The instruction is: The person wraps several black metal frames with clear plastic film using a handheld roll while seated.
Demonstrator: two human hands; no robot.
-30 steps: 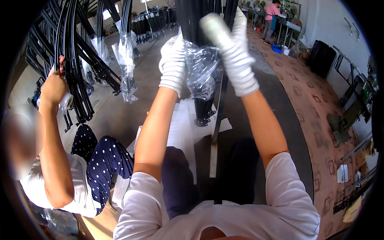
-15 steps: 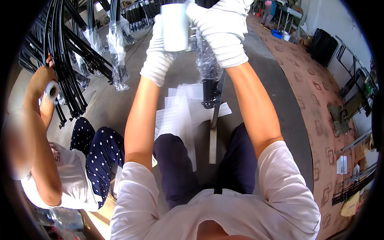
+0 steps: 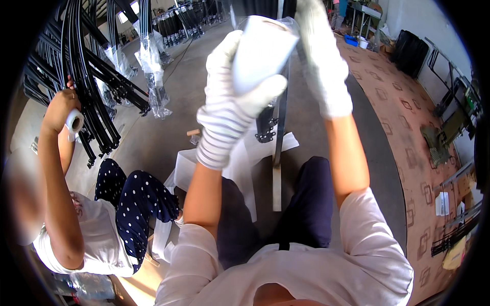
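A white roll of clear plastic film [image 3: 265, 51] is gripped in my gloved left hand [image 3: 224, 109], its top leaning right. Strands of film show by its upper end. Behind the roll stands an upright bundle of black metal tubes [image 3: 265, 124], its middle hidden by roll and hand; its lower end has flat pieces with holes. My gloved right hand [image 3: 324, 61] is raised to the right of the bundle, smeared by motion, its fingers unclear. A narrow metal bar [image 3: 277, 186] runs down beside the bundle, between my knees.
White foam sheets [image 3: 240, 171] lie on the floor beneath. At left, a seated person [image 3: 84, 229] holds another film roll [image 3: 74, 121] beside hanging black tubes [image 3: 84, 76], some wrapped in plastic. A patterned pink floor strip [image 3: 390, 112] runs along the right, with metal frames [image 3: 454, 97] by the wall.
My left hand has swung right and lower with the roll, which has tilted from upright. My right hand has shifted right, away from the roll. The neighbouring person's hand is a little lower.
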